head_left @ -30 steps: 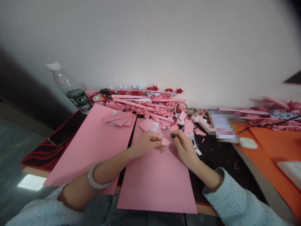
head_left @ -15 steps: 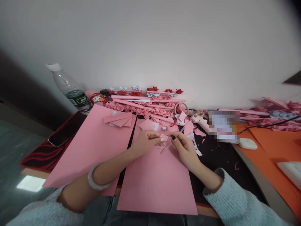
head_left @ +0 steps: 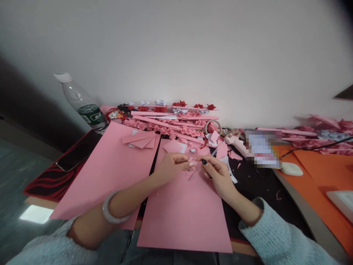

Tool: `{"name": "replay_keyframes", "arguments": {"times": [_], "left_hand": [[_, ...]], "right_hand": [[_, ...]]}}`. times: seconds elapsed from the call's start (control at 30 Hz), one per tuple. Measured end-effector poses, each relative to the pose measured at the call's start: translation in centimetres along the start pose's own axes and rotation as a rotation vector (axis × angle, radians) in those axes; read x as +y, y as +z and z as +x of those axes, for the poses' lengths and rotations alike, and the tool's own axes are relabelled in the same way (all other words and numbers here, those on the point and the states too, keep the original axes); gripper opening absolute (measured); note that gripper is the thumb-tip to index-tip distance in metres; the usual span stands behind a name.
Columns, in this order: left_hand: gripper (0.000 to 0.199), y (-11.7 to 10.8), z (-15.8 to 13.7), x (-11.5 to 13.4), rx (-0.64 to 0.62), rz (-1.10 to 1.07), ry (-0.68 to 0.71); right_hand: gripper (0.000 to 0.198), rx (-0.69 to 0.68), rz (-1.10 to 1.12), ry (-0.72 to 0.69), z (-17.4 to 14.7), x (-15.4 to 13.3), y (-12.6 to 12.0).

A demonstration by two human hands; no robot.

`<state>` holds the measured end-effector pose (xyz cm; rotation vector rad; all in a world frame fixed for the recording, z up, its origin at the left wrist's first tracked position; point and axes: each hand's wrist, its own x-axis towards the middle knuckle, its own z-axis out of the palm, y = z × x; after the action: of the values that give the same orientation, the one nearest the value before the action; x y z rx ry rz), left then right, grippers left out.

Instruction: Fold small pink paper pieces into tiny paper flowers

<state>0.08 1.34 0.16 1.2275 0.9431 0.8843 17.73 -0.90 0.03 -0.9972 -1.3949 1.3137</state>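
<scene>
- Paper (head_left: 192, 159), small, pink and folded, is between the two hands, above a large pink sheet (head_left: 184, 217) which passes over the near edge of the counter (head_left: 244, 247).
- Left hand (head_left: 171, 167) is nearer: thumb and finger pinch the paper from its left side.
- Right hand (head_left: 217, 175) has its fingertips together at the right side; whether they grip the paper, one cannot tell.
- The paper's long axis is too small to read.

My table (head_left: 244, 248) bears a dark mat (head_left: 261, 198), and on that I have pink sheets (head_left: 184, 217), a phone (head_left: 75, 156), a glue gun (head_left: 237, 144), scraps (head_left: 235, 155); paper flowers (head_left: 165, 131) lie along the back.
</scene>
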Motion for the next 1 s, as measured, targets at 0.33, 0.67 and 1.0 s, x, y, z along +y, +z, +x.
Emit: {"name": "replay_keyframes", "arguments": {"times": [0.33,0.67,1.0], "left_hand": [[0.025,0.1,0.1,-0.1,-0.065,0.024,-0.039],[0.019,0.7,-0.8,0.9,-0.11,0.066,0.069],[0.018,0.7,-0.8,-0.1,-0.122,0.086,0.01]], "right_hand": [[0.018,0.049,0.003,0.029,0.2,0.0,0.0],[0.012,0.126,-0.105,0.048,0.3,0.0,0.3],[0.021,0.146,-0.231,0.021,0.1,-0.3,0.3]]}}
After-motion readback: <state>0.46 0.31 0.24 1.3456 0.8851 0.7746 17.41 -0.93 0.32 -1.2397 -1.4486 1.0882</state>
